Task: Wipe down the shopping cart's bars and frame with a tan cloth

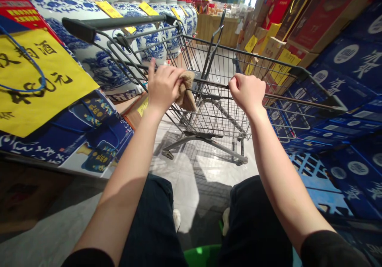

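A dark wire shopping cart (310,104) stands sideways in front of me, its black push handle (119,22) at the left. My left hand (162,84) holds a folded tan cloth (187,94) against the cart's near side, with the index finger sticking up. The fingers on the cloth's far side are partly hidden. Further right, my right hand (249,92) is closed in a fist round the cart's upper wire rail. Part of the rail is hidden by that hand.
Blue-and-white porcelain jars (104,68) with red cloth tops line the left. A yellow handwritten sign (44,80) hangs over blue boxes (89,135) there. Stacked blue cartons (355,60) rise at the right above a light-blue plastic crate (322,197). Something green (203,255) lies below me.
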Demonstrator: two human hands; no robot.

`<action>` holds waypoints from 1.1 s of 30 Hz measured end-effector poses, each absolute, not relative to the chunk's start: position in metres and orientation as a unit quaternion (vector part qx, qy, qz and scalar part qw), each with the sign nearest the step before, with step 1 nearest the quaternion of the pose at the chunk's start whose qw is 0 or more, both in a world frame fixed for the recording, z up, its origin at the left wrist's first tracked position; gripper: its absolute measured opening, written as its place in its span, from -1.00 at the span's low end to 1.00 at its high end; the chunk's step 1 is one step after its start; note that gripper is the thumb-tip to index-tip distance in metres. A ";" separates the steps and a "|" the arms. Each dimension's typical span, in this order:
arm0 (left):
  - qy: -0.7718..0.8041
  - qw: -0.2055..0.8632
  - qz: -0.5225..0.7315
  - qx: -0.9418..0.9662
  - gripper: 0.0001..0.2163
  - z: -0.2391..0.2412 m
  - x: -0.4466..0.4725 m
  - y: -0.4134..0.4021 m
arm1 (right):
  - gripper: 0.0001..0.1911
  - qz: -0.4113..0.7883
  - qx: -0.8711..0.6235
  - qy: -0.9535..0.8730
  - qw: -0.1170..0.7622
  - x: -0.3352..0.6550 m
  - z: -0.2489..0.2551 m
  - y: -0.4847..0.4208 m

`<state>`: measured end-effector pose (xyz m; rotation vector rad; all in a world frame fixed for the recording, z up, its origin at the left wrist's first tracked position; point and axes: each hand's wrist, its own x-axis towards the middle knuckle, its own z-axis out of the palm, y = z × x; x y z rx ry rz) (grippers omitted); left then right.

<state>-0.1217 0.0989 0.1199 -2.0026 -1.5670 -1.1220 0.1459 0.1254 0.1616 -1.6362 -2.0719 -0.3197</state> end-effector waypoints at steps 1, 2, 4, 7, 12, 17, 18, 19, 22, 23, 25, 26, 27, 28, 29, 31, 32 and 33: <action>-0.565 0.187 -0.408 -0.692 -0.68 0.119 -0.133 0.099 | -0.57 -0.118 -0.596 -0.757 0.240 0.146 0.161 0.126; -0.577 0.195 -0.422 -0.672 -0.68 0.117 -0.145 0.098 | -0.57 -0.120 -0.594 -0.758 0.243 0.146 0.161 0.126; -0.596 0.213 -0.453 -0.628 -0.71 0.115 -0.163 0.095 | -0.57 -0.125 -0.585 -0.759 0.255 0.145 0.159 0.126; -0.614 0.246 -0.500 -0.559 -0.78 0.113 -0.177 0.090 | -0.57 -0.132 -0.573 -0.762 0.273 0.143 0.156 0.127; -0.613 0.283 -0.584 -0.450 -0.80 0.109 -0.177 0.086 | -0.57 -0.128 -0.580 -0.760 0.264 0.139 0.156 0.125; -0.632 0.271 -0.602 -0.405 -0.83 0.108 -0.179 0.093 | -0.56 -0.133 -0.581 -0.761 0.257 0.139 0.158 0.123; -0.630 0.272 -0.595 -0.419 -0.84 0.109 -0.178 0.095 | -0.56 -0.134 -0.582 -0.760 0.255 0.139 0.158 0.123; -0.624 0.274 -0.582 -0.443 -0.84 0.111 -0.175 0.098 | -0.56 -0.134 -0.584 -0.760 0.252 0.138 0.158 0.123; -0.603 0.266 -0.523 -0.540 -0.79 0.114 -0.158 0.103 | -0.55 -0.133 -0.592 -0.757 0.241 0.138 0.158 0.122; -0.595 0.259 -0.501 -0.573 -0.77 0.115 -0.149 0.104 | -0.55 -0.132 -0.595 -0.756 0.238 0.138 0.158 0.122; -0.574 0.245 -0.461 -0.631 -0.74 0.116 -0.129 0.103 | -0.54 -0.131 -0.597 -0.756 0.235 0.138 0.158 0.122; -0.563 0.237 -0.441 -0.657 -0.74 0.117 -0.119 0.102 | -0.54 -0.131 -0.597 -0.756 0.235 0.139 0.158 0.122; -0.553 0.226 -0.425 -0.680 -0.73 0.117 -0.111 0.100 | -0.54 -0.132 -0.596 -0.756 0.236 0.139 0.158 0.122; -0.546 0.214 -0.412 -0.697 -0.72 0.117 -0.106 0.098 | -0.54 -0.132 -0.595 -0.757 0.238 0.140 0.158 0.122; -0.544 0.203 -0.404 -0.706 -0.72 0.117 -0.104 0.097 | -0.54 -0.132 -0.594 -0.757 0.240 0.141 0.158 0.122; -0.558 0.192 -0.405 -0.698 -0.70 0.117 -0.113 0.095 | -0.54 -0.130 -0.593 -0.757 0.244 0.142 0.158 0.122; -0.573 0.195 -0.413 -0.681 -0.69 0.116 -0.123 0.096 | -0.54 -0.128 -0.593 -0.757 0.244 0.142 0.158 0.122; -0.590 0.203 -0.423 -0.657 -0.68 0.115 -0.136 0.096 | -0.54 -0.126 -0.593 -0.757 0.243 0.143 0.158 0.122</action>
